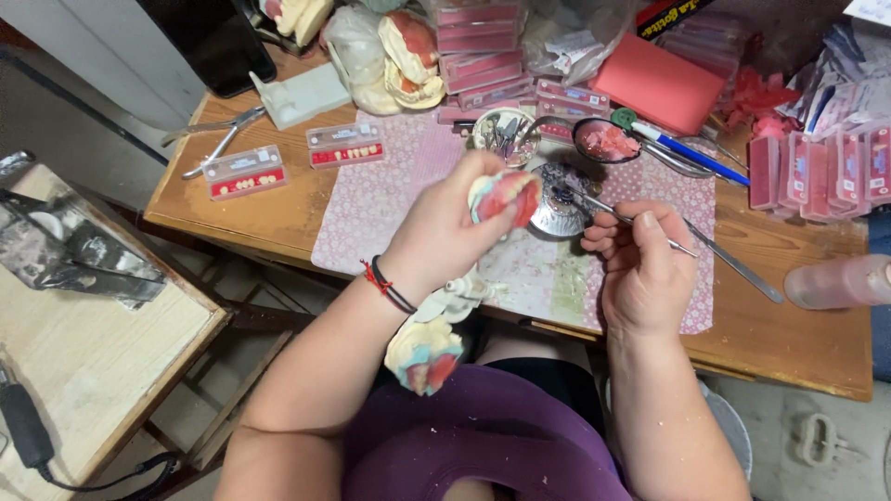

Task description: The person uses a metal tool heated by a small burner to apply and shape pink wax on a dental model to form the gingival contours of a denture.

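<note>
Two hands grip: left (441, 232) one denture model (506, 197), right (640, 264) one metal tool (650, 227)

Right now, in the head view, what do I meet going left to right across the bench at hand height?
Metal pliers → clear tooth-card box → left hand holding a pink-and-white denture model → right hand holding a thin metal instrument → pink bottle lying on its side.

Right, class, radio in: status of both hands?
Left hand grips denture model. Right hand pinches metal tool, tip near model. Nothing in between.
</note>
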